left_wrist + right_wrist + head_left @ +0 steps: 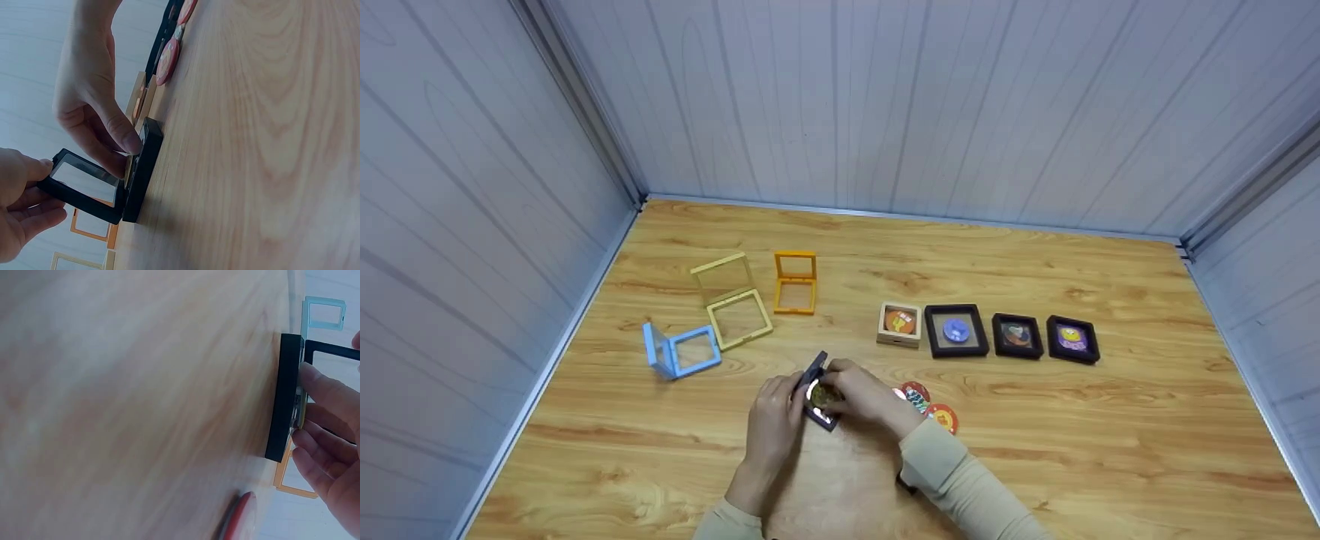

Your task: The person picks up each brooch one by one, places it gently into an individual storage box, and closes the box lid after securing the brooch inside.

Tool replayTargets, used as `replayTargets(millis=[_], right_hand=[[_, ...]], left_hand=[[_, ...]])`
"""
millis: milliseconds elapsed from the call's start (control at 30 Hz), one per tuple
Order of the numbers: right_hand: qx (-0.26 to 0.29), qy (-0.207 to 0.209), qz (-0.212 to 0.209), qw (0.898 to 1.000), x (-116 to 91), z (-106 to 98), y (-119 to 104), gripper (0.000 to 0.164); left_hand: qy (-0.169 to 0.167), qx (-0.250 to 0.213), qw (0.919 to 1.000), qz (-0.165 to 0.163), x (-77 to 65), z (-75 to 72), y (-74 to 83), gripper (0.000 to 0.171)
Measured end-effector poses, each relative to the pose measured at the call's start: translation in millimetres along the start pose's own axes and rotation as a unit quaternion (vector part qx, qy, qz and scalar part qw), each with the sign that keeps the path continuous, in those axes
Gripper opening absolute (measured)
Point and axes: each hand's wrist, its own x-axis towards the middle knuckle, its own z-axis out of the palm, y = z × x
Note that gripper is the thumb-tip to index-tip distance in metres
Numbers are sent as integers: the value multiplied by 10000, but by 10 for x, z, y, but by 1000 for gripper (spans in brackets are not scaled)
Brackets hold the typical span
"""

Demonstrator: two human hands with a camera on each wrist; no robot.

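Note:
A small black display frame [826,422], hinged like a case, stands open on the table in front of me. My left hand [774,420] holds its raised lid [79,196] by the edge, between thumb and fingers. Over the flat base [144,174], my right hand [864,391] pinches a gold-coloured coin [819,396] at the clear film inside. In the right wrist view, the coin's edge [302,413] shows as a thin yellowish rim between fingers and base. The fingers cover part of the coin, so its design is unclear.
Open blue [697,351], pale yellow [740,319] and orange [795,296] frames stand at the left. Closed frames, one beige [899,322] and several black [956,330], hold round pieces at the right. Loose discs [942,418] lie beside my right forearm, which partly covers a dark object [906,484].

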Motion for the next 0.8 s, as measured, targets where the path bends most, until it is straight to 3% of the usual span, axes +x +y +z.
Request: replayTargets(millis=[467,800], right_hand=[[478,177,-20,9987,-96,-84,90,33],[423,257,126,9987,-187,-146,196,40]], left_hand=[[31,10,10000,-20,-2,0,4,17],[-45,-54,10000,-68,3,-3,7,18]])
